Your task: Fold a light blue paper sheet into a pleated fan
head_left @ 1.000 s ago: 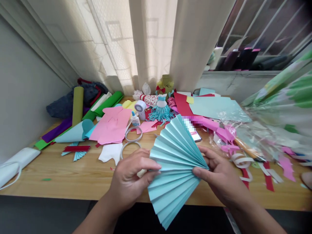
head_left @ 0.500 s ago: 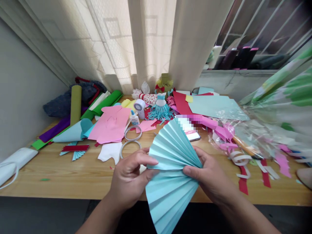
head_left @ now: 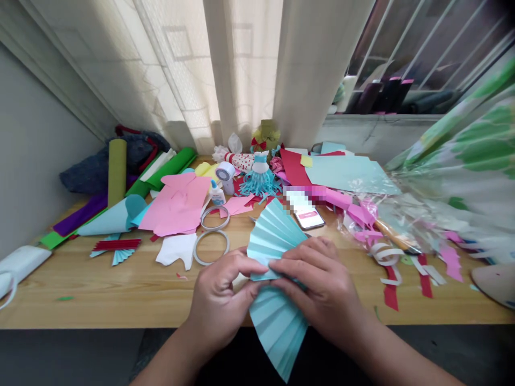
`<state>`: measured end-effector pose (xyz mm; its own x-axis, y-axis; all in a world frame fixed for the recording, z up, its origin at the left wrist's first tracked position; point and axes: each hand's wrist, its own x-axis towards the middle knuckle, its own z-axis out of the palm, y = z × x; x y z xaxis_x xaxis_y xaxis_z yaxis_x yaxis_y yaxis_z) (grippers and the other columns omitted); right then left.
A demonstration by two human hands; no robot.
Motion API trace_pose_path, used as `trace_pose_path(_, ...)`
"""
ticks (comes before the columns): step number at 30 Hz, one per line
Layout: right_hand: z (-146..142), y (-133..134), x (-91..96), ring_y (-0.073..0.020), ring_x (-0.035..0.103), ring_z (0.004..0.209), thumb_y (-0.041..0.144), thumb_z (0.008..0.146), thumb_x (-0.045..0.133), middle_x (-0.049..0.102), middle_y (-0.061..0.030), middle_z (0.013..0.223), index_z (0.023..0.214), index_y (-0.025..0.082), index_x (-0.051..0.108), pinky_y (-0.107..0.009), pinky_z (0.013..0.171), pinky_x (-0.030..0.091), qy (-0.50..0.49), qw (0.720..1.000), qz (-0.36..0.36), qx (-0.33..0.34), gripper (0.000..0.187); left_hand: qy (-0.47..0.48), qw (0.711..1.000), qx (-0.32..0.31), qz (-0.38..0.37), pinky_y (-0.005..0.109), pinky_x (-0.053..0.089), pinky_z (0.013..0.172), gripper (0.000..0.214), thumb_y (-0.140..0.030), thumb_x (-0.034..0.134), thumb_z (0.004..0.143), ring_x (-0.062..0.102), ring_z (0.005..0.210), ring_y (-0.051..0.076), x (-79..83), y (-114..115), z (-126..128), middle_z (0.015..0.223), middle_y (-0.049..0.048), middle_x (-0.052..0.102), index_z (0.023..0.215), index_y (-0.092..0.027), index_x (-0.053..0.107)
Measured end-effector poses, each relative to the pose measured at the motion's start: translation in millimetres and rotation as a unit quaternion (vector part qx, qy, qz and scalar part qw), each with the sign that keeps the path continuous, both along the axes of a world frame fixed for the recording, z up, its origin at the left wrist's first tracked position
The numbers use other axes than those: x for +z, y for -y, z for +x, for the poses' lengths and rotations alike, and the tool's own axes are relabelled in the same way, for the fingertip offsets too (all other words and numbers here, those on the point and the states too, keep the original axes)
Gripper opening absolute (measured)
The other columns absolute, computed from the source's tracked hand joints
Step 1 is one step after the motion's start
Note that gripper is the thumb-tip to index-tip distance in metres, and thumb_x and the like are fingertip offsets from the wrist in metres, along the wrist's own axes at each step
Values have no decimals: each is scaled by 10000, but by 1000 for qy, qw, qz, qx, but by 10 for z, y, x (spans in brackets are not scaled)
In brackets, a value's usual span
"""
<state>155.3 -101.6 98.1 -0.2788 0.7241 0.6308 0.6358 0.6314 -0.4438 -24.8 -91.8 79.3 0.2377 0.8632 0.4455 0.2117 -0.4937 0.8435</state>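
A pleated light-blue paper fan is held over the wooden table, pinched at its middle. My left hand grips its left side between thumb and fingers. My right hand lies across the centre, covering the pinched part. The upper pleats fan out above my hands, and the lower pleats hang toward the table's front edge. Just left of my left hand lie a clear tape ring and a white paper cutout.
Behind the fan lie a smartphone, pink paper sheets, a glue bottle and a blue paper tassel figure. Cellophane wrapping and paper scraps crowd the right. Rolled paper stands at back left, before a curtain.
My hands have moved closer together, with the right hand sliding left across the fan. The fan is now pinched narrower and its pleats spread less widely.
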Motion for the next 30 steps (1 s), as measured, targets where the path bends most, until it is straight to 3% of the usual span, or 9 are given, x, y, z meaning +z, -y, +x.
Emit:
trace_pose_path(5, 31, -13, -6, -157, 538, 684, 190, 833, 606, 638, -30, 704, 849, 195, 680, -318, 649, 408, -19, 999, -2, 32, 76, 11, 999, -16, 30, 252, 520, 706, 252, -54, 689, 714, 624, 714, 124, 16, -4, -6, 776, -19, 671, 886, -236, 668)
trace_pose_path(10, 43, -3, 4, -157, 513, 689, 126, 827, 588, 618, -42, 704, 809, 169, 654, -308, 642, 418, -25, 998, 1, 50, 82, 11, 997, -31, 73, 411, 436, 966, 262, -50, 695, 720, 598, 677, 120, 44, 14, 11, 707, -40, 638, 894, -244, 667)
trace_pose_path(16, 61, 12, 10, -161, 500, 687, 109, 826, 570, 614, -49, 700, 809, 161, 648, -313, 635, 419, -26, 998, 11, 52, 95, 14, 996, -25, 82, 473, 369, 1033, 254, -28, 644, 750, 576, 651, 103, 32, 30, 28, 711, -48, 597, 863, -255, 649)
trace_pose_path(23, 107, -13, -51, -170, 485, 693, 82, 819, 582, 617, -65, 700, 809, 133, 651, -334, 646, 402, 16, 998, 41, 37, 86, -6, 999, -48, 16, 385, 392, 1024, 202, -103, 725, 716, 623, 742, 115, 60, -58, 7, 771, -42, 665, 848, -243, 664)
trace_pose_path(30, 111, -54, -101, -155, 494, 702, 128, 813, 631, 613, -58, 718, 809, 128, 650, -304, 638, 412, -35, 998, -10, 51, 19, 46, 999, -18, -12, 351, 430, 966, 141, -69, 667, 742, 606, 674, 98, 82, -48, 100, 716, -35, 642, 714, -203, 632)
